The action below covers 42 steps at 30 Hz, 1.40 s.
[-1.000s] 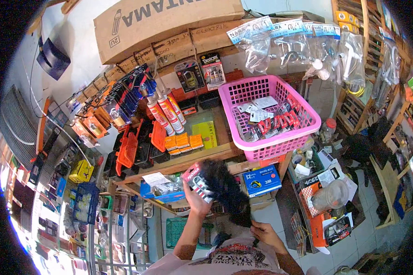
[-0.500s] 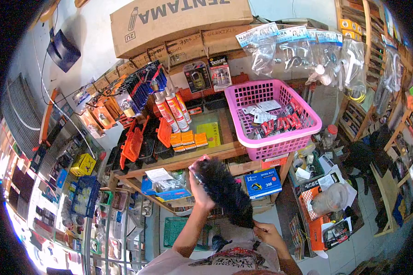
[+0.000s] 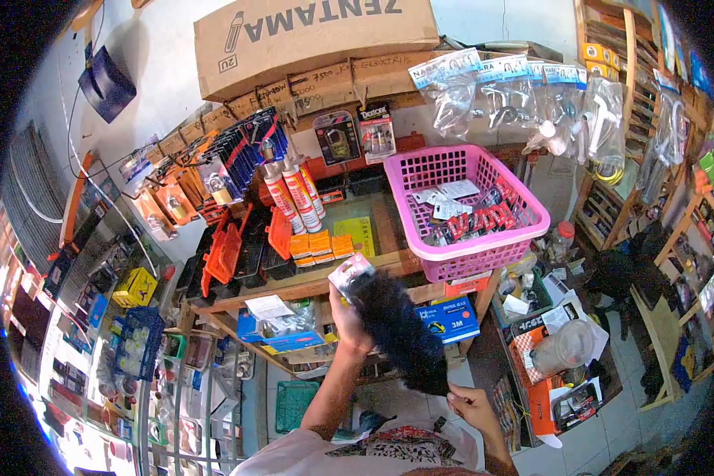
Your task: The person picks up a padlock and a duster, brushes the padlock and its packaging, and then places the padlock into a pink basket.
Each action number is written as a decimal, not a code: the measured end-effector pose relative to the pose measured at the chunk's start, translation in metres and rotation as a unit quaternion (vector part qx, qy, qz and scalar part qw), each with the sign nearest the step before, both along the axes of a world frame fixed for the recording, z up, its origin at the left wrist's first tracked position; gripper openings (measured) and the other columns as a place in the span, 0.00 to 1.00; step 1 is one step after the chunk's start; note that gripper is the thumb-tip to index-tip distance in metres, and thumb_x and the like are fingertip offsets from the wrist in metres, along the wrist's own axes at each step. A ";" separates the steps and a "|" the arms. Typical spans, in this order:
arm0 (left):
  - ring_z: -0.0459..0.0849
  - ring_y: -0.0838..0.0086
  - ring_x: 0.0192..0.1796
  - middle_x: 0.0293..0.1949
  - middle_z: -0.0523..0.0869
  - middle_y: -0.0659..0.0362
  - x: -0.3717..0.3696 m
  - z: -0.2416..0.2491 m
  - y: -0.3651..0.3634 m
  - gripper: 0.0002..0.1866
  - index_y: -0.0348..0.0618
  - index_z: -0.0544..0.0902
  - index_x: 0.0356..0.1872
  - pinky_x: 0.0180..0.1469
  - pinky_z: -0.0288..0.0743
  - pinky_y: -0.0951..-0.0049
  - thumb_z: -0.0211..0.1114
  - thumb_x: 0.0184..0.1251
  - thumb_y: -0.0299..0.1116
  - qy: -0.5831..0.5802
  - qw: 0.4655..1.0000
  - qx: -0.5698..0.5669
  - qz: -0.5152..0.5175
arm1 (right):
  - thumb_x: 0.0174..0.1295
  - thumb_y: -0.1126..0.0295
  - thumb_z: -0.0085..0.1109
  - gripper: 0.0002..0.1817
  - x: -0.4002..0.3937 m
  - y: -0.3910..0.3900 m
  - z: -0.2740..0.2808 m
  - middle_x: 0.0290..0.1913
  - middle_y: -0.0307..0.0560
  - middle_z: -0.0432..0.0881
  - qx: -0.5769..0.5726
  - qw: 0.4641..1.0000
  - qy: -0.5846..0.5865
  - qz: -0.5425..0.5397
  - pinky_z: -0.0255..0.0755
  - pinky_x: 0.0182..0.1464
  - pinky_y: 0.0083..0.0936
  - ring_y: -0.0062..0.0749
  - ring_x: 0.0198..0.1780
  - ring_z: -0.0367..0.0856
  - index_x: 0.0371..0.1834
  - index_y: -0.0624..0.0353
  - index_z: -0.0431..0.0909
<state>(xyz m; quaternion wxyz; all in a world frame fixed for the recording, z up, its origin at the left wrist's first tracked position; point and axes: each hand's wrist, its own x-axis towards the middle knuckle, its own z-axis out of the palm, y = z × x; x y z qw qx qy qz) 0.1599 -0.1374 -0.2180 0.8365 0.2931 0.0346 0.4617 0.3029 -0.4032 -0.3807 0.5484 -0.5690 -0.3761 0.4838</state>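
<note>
A black fluffy duster [image 3: 401, 333] slants across the front of the wooden counter. Its lower end is in my right hand [image 3: 473, 409], whose fingers are closed around it. My left hand [image 3: 347, 324] is raised at the counter's edge, gripping a small white-and-pink package [image 3: 351, 272]. The duster's upper end lies against this package and covers part of my left fingers. What the package contains is too small to make out. Just beyond it sit small orange boxes [image 3: 321, 246] on the glass-topped counter.
A pink basket [image 3: 484, 252] of carded items stands on the counter, right of the orange boxes. Sealant tubes [image 3: 293, 194] and orange-lidded cases [image 3: 228, 247] are at the left. Below are a blue 3M box [image 3: 456, 320] and a green crate [image 3: 295, 404]. Bagged taps [image 3: 504, 95] hang behind.
The package in my left hand has turned more into view. The duster and my right hand have shifted slightly right and down. The camera view has moved a little.
</note>
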 end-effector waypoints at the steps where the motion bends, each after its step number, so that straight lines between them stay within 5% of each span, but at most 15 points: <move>1: 0.79 0.60 0.59 0.58 0.80 0.56 -0.003 -0.003 -0.004 0.35 0.48 0.71 0.66 0.65 0.70 0.56 0.41 0.73 0.64 -0.039 0.998 0.018 -0.054 | 0.68 0.71 0.60 0.21 0.000 -0.002 0.003 0.36 0.34 0.82 0.007 1.000 0.004 -0.018 0.72 0.39 0.17 0.14 0.35 0.75 0.64 0.62 0.76; 2: 0.79 0.62 0.59 0.58 0.80 0.56 -0.004 -0.003 -0.008 0.35 0.48 0.71 0.67 0.65 0.70 0.58 0.41 0.73 0.64 -0.078 0.991 0.036 -0.107 | 0.68 0.71 0.61 0.21 -0.002 -0.004 0.007 0.36 0.34 0.82 0.013 0.999 0.007 -0.035 0.72 0.39 0.17 0.14 0.35 0.75 0.64 0.62 0.76; 4: 0.79 0.56 0.59 0.60 0.79 0.51 0.009 -0.041 0.029 0.38 0.50 0.69 0.68 0.61 0.73 0.52 0.43 0.70 0.68 -0.033 0.997 -0.054 0.053 | 0.68 0.71 0.61 0.21 -0.001 -0.005 0.009 0.35 0.34 0.82 0.020 0.999 -0.001 -0.045 0.71 0.39 0.17 0.14 0.35 0.75 0.63 0.61 0.76; 5: 0.80 0.50 0.57 0.59 0.78 0.46 0.011 -0.037 0.027 0.41 0.49 0.69 0.68 0.58 0.75 0.48 0.44 0.67 0.72 -0.161 0.980 -0.117 -0.002 | 0.68 0.71 0.61 0.21 -0.001 -0.007 0.009 0.35 0.34 0.82 0.020 0.999 -0.010 -0.038 0.71 0.38 0.16 0.14 0.34 0.75 0.63 0.61 0.76; 9: 0.80 0.48 0.57 0.58 0.79 0.44 0.001 -0.008 -0.003 0.42 0.49 0.70 0.66 0.63 0.72 0.48 0.43 0.66 0.73 0.005 0.997 -0.053 -0.056 | 0.68 0.71 0.60 0.20 0.013 -0.016 0.015 0.34 0.35 0.82 0.027 0.997 -0.068 -0.031 0.70 0.36 0.16 0.14 0.32 0.74 0.63 0.61 0.77; 12: 0.79 0.46 0.58 0.55 0.80 0.42 0.013 -0.005 0.006 0.39 0.49 0.71 0.64 0.62 0.73 0.45 0.43 0.67 0.71 -0.099 0.986 -0.123 -0.060 | 0.68 0.70 0.61 0.20 0.024 -0.020 0.019 0.33 0.35 0.82 -0.018 0.999 -0.035 -0.019 0.68 0.33 0.17 0.13 0.30 0.72 0.62 0.59 0.78; 16: 0.82 0.47 0.55 0.56 0.81 0.41 -0.001 -0.008 0.007 0.39 0.47 0.72 0.64 0.60 0.75 0.47 0.41 0.69 0.70 0.000 0.985 -0.024 -0.168 | 0.67 0.68 0.62 0.18 0.040 -0.024 0.031 0.29 0.33 0.80 0.039 0.988 -0.150 -0.020 0.67 0.29 0.18 0.12 0.28 0.71 0.59 0.59 0.80; 18: 0.82 0.44 0.53 0.55 0.80 0.38 0.011 0.000 0.001 0.40 0.44 0.72 0.63 0.56 0.77 0.43 0.43 0.68 0.70 -0.042 0.981 -0.178 -0.064 | 0.66 0.67 0.63 0.19 0.041 -0.023 0.030 0.29 0.33 0.81 -0.011 0.998 -0.058 -0.035 0.67 0.30 0.18 0.13 0.29 0.72 0.59 0.58 0.80; 22: 0.84 0.53 0.51 0.56 0.82 0.50 -0.002 -0.004 -0.006 0.37 0.46 0.73 0.63 0.59 0.76 0.52 0.41 0.71 0.67 0.012 0.995 0.007 -0.098 | 0.67 0.69 0.63 0.18 0.049 -0.024 0.027 0.30 0.36 0.82 -0.001 0.997 -0.078 -0.008 0.67 0.30 0.17 0.13 0.27 0.72 0.59 0.59 0.80; 27: 0.84 0.44 0.49 0.53 0.82 0.43 0.004 -0.011 0.005 0.36 0.48 0.70 0.63 0.49 0.80 0.43 0.43 0.70 0.67 -0.120 0.988 -0.095 0.029 | 0.68 0.74 0.59 0.15 0.034 -0.018 0.017 0.26 0.35 0.78 0.031 0.998 -0.047 0.016 0.63 0.25 0.15 0.12 0.24 0.68 0.57 0.63 0.81; 30: 0.84 0.60 0.49 0.51 0.84 0.55 -0.005 0.016 -0.027 0.29 0.50 0.75 0.59 0.56 0.78 0.57 0.43 0.74 0.62 -0.013 0.998 0.051 0.019 | 0.68 0.70 0.62 0.18 0.022 -0.015 0.023 0.31 0.34 0.82 0.021 0.998 -0.065 0.001 0.69 0.33 0.16 0.13 0.29 0.73 0.61 0.59 0.79; 32: 0.84 0.58 0.48 0.51 0.83 0.51 0.006 0.015 -0.013 0.32 0.50 0.75 0.59 0.52 0.79 0.54 0.43 0.72 0.65 -0.038 0.985 -0.067 0.153 | 0.68 0.71 0.61 0.18 0.016 -0.011 0.006 0.32 0.35 0.82 0.033 0.999 -0.020 0.010 0.69 0.33 0.16 0.14 0.30 0.74 0.61 0.59 0.79; 34: 0.82 0.58 0.53 0.50 0.83 0.49 -0.006 0.006 -0.009 0.33 0.48 0.75 0.60 0.52 0.80 0.50 0.46 0.71 0.65 0.000 0.999 0.033 0.035 | 0.68 0.72 0.60 0.16 0.008 -0.012 0.008 0.30 0.35 0.81 0.062 0.998 -0.022 0.009 0.66 0.30 0.16 0.12 0.28 0.72 0.59 0.60 0.80; 40: 0.83 0.50 0.51 0.51 0.83 0.48 0.002 0.003 -0.002 0.34 0.49 0.74 0.61 0.56 0.77 0.44 0.50 0.67 0.66 -0.094 0.985 -0.137 0.044 | 0.68 0.73 0.59 0.14 0.005 -0.016 0.010 0.26 0.34 0.79 0.062 0.996 -0.049 -0.031 0.60 0.23 0.16 0.10 0.23 0.66 0.56 0.60 0.82; 42: 0.81 0.50 0.56 0.53 0.83 0.48 -0.005 0.000 -0.009 0.34 0.49 0.74 0.62 0.60 0.74 0.44 0.49 0.68 0.65 -0.038 0.998 -0.020 -0.053 | 0.69 0.72 0.59 0.12 0.015 -0.019 0.017 0.24 0.33 0.78 0.087 0.992 -0.094 -0.010 0.59 0.23 0.16 0.10 0.22 0.65 0.52 0.61 0.84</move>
